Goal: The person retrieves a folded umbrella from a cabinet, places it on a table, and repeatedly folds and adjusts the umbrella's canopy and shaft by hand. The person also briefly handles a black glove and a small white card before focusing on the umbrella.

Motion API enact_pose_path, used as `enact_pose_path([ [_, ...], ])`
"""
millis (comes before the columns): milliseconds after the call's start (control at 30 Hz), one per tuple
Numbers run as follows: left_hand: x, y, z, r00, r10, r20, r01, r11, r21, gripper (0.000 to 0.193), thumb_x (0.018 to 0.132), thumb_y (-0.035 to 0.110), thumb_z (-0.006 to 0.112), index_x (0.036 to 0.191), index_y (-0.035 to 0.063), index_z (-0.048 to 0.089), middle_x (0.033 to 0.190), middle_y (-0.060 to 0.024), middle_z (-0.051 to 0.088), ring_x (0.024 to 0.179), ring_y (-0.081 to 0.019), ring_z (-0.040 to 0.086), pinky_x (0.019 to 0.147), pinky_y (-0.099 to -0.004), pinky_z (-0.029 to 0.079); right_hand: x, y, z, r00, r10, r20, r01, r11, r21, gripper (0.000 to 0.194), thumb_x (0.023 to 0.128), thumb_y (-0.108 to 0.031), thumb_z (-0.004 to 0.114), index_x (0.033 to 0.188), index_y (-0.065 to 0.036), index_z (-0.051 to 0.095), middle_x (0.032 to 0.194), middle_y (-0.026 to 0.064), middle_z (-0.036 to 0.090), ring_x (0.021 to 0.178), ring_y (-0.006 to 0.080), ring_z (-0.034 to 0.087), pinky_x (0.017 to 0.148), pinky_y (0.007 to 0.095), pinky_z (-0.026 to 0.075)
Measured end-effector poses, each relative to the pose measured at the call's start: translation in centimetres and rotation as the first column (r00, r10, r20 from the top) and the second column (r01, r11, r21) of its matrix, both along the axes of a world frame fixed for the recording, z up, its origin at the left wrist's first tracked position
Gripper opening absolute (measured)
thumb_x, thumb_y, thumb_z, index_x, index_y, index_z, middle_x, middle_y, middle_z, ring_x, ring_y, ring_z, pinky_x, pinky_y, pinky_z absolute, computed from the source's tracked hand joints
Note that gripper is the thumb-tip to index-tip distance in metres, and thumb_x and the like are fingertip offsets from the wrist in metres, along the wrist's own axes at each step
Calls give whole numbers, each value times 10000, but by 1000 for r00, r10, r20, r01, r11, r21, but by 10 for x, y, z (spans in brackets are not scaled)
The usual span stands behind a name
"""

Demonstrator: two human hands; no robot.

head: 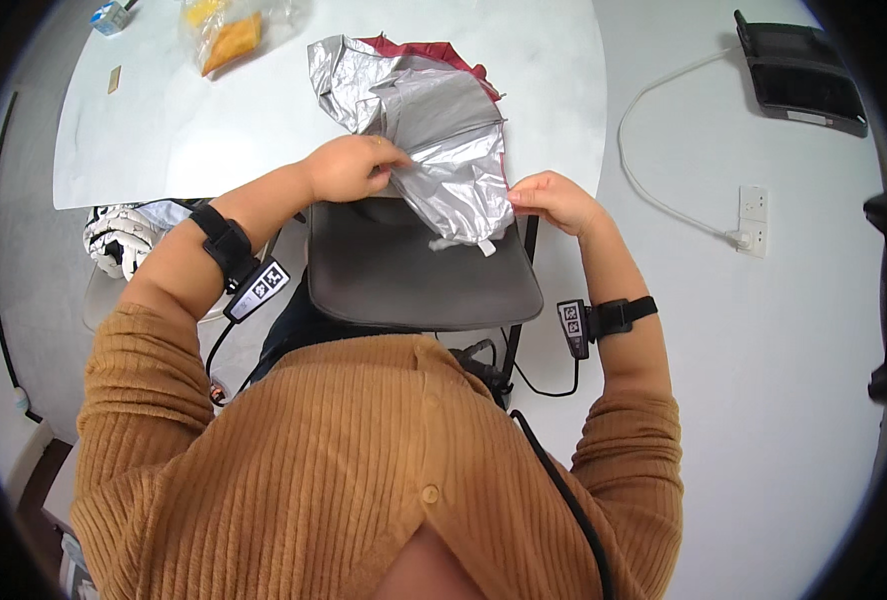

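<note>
A partly folded umbrella canopy (443, 127), silver on one side and red on the other, lies over the table's front edge. Its lower end hangs above a grey chair seat (421, 277), where a small white tab shows. My left hand (357, 166) has its fingertips on the silver fabric near the left fold; the thumb tip is partly hidden. At the right, my right hand (552, 199) pinches the red-trimmed hem between thumb and fingers. Rib tips poke out along the red edge. No handle or shaft can be made out.
The white table (188, 142) carries a clear plastic bag (263, 30) with yellow-orange contents, a small carton (110, 18) and a small flat tan piece (114, 79). At right are a wall socket (752, 221), a white cable (623, 127) and a black device (803, 75). Patterned cloth (117, 236) lies left.
</note>
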State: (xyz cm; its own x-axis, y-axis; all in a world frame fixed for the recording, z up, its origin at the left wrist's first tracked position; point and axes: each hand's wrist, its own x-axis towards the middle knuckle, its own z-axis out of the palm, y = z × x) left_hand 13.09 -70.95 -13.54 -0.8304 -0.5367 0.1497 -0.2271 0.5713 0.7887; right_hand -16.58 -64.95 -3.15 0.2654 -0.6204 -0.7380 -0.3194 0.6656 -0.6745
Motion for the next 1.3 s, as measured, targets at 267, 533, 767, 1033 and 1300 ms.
enact_pose_path([
  [267,-16,18,38,990,-63,-123,55,997,-62,332,700,277,672,921,72,533,844,-75,538,849,-261,542,741,-349,458,7,-9,-4,987,-36,154,35,999,9,162,859,-181,554,780,-44,590,765,2,582,710,77,526,683,210,432],
  [533,-52,28,61,964,-18,-264,-37,979,-202,480,640,51,626,1098,142,517,1003,-82,486,933,-258,512,742,-347,470,34,-17,-1,934,-235,269,247,969,-10,150,897,-183,488,872,-48,549,784,-9,560,675,64,519,614,209,439],
  [767,-48,23,63,935,-31,-354,-20,990,-139,324,658,-11,595,962,100,602,937,-66,492,879,-230,509,753,-298,443,41,-19,5,869,-299,394,325,946,1,179,909,-194,460,905,-28,527,823,29,586,701,105,557,642,247,461],
  [1033,-47,13,57,918,245,-313,-35,834,550,182,865,186,531,891,35,630,820,-26,590,753,-111,534,708,-235,429,37,-16,2,930,-209,302,218,976,5,226,920,-174,432,1022,14,505,907,95,616,756,143,602,668,254,468],
  [1300,-49,10,59,876,382,-293,110,434,894,306,889,290,490,878,18,629,809,-45,607,695,-119,547,678,-243,452,23,-17,-9,865,-212,455,208,976,60,196,915,-170,445,975,-2,527,876,63,612,699,117,577,662,255,473],
])
